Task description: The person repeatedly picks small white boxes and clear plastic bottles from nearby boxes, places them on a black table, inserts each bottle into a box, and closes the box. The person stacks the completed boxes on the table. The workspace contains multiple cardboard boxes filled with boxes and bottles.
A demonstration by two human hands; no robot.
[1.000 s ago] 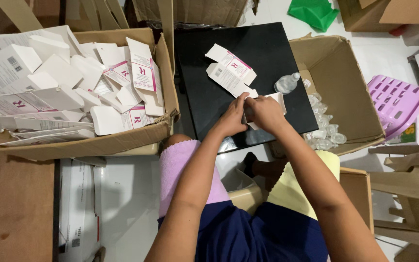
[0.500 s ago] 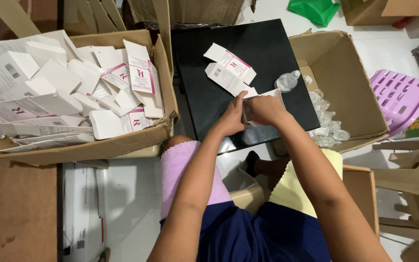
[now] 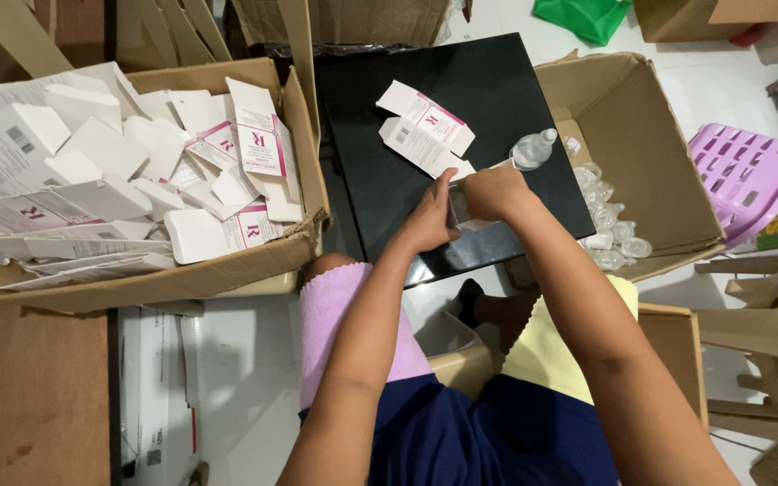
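Head view: on the left a big cardboard box (image 3: pixel 150 279) sits full of flat white cartons (image 3: pixel 119 171), and on the right a second cardboard box (image 3: pixel 650 135) holds small clear bottles (image 3: pixel 610 238). Between them lies a black board (image 3: pixel 425 81) with folded cartons (image 3: pixel 425 135) and one clear bottle (image 3: pixel 533 148) at its right side. At its near edge the left hand (image 3: pixel 429 220) and right hand (image 3: pixel 495 193) meet, fingers closed on a small white carton (image 3: pixel 456 209) between them.

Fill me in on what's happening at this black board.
A seated person works over a black board. Both hands, left hand and right hand, meet on a small white carton at its near edge. Flat cartons and a clear bottle lie on the board. A cardboard box of white cartons sits to the left; another box with clear bottles sits to the right.
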